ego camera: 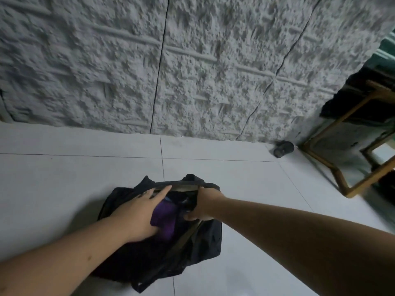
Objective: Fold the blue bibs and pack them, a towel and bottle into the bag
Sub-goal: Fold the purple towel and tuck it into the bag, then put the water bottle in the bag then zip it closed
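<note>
Both our bare forearms reach down to a black bag (192,248) lying on the floor (64,178).

Our left hand (139,212) lies flat and spread, fingers together, palm pressing on a purple cloth (165,218) at the bag's mouth. Our right hand (206,205) is clenched around the far edge of the opening, pulling it wide. We see soft, crumpled, matte black fabric with a stiff olive strip along the opening and darker things inside that we cannot make out. The bag sits on smooth, pale grey square tiles with thin dark joints, well clear of a rough, pitted white wall (192,60) scored with thin lines. Near the wall's foot at right lies a small dark round object (283,148), beside a wooden frame (342,182) of straight bars.
</note>
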### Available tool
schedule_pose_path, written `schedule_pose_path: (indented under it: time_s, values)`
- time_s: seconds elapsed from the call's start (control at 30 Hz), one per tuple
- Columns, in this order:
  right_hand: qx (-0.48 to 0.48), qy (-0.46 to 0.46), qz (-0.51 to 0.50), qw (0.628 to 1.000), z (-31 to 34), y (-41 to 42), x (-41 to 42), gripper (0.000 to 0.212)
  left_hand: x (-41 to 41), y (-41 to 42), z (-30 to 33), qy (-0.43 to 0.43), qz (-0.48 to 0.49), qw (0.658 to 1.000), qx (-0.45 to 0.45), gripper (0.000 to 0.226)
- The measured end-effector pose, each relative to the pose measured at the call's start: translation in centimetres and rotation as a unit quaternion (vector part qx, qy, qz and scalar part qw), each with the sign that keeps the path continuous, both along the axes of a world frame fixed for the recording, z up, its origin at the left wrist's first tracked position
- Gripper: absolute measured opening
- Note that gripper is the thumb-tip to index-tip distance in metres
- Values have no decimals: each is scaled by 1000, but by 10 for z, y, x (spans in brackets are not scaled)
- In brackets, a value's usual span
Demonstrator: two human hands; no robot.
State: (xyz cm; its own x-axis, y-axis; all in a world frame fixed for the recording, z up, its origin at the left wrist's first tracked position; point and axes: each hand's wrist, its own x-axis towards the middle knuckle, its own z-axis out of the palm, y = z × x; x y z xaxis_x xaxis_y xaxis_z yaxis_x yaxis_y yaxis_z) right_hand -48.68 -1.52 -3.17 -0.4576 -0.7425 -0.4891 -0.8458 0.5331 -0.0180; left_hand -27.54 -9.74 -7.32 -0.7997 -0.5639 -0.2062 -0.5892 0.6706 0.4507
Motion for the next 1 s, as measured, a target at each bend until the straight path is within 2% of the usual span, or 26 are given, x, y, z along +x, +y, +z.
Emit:
schedule_pose_path:
  time_s: [0.27, 0.5, 0.77, 0.9, 1.0]
  values:
    - [-49, -4, -42, 998, 1, 21, -115, 106, -87, 24, 11, 12, -13, 999, 33, 123]
    - [-142, -18, 23, 989, -16, 3, -187, 108, -156, 8, 0, 14, -3, 999, 39, 115]
    - [-154, -21, 91, 984, -33, -29, -279, 116, -250, -18, -20, 31, 54, 996, 56, 113]
    - [-166, -2, 123, 979, -43, -38, -320, 109, -306, -28, -40, 41, 70, 996, 45, 110]
    - [-203, -36, 111, 972, -45, -43, -346, 93, -352, -37, -48, 83, 76, 993, 33, 102]
